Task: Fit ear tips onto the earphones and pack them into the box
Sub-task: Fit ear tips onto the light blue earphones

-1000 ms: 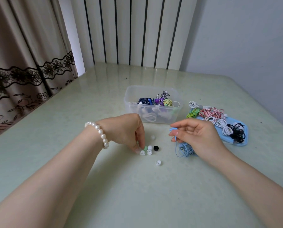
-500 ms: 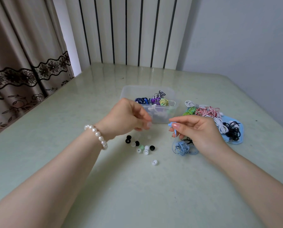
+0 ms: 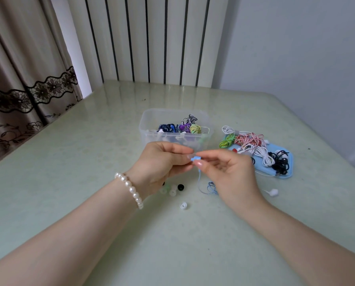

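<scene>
Left hand [image 3: 162,162], pearl bracelet [image 3: 130,189] on wrist, raised over counter [image 3: 69,182], fingers curled, pinching clear ear tip [image 3: 190,157]. Tip touches blue earphone [image 3: 195,158], pinched by right hand [image 3: 230,174]; blue cable [image 3: 205,185] hangs to counter. Under hands, loose tips [image 3: 173,190] lie on counter. Behind hands, clear box [image 3: 149,129] with coiled earphones inside. Right of box, earphone pile [image 3: 255,147] on blue pouch [image 3: 283,174].
</scene>
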Motion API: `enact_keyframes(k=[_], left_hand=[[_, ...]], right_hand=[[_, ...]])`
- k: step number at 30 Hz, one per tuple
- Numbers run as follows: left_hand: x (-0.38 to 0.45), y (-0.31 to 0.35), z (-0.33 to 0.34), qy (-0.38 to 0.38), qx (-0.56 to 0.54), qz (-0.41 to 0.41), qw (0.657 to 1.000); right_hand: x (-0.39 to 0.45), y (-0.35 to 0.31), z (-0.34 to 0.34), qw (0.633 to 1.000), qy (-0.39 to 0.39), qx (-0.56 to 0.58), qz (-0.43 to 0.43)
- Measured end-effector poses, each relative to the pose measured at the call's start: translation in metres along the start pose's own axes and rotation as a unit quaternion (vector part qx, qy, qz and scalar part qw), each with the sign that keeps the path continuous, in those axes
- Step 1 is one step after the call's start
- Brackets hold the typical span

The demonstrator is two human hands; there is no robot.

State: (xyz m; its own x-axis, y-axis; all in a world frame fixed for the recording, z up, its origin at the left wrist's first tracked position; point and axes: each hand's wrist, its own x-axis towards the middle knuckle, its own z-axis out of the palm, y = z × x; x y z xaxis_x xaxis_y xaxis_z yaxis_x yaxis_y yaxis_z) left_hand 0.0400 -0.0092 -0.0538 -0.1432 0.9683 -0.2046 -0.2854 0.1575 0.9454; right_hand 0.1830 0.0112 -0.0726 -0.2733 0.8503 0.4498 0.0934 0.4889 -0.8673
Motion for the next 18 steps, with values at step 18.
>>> enact_keyframes(k=[18], left_hand=[[-0.002, 0.002, 0.002, -0.041, -0.093, -0.033, 0.994]], right_hand=[[0.010, 0.005, -0.008, 0.995, 0.005, 0.083, 0.056]])
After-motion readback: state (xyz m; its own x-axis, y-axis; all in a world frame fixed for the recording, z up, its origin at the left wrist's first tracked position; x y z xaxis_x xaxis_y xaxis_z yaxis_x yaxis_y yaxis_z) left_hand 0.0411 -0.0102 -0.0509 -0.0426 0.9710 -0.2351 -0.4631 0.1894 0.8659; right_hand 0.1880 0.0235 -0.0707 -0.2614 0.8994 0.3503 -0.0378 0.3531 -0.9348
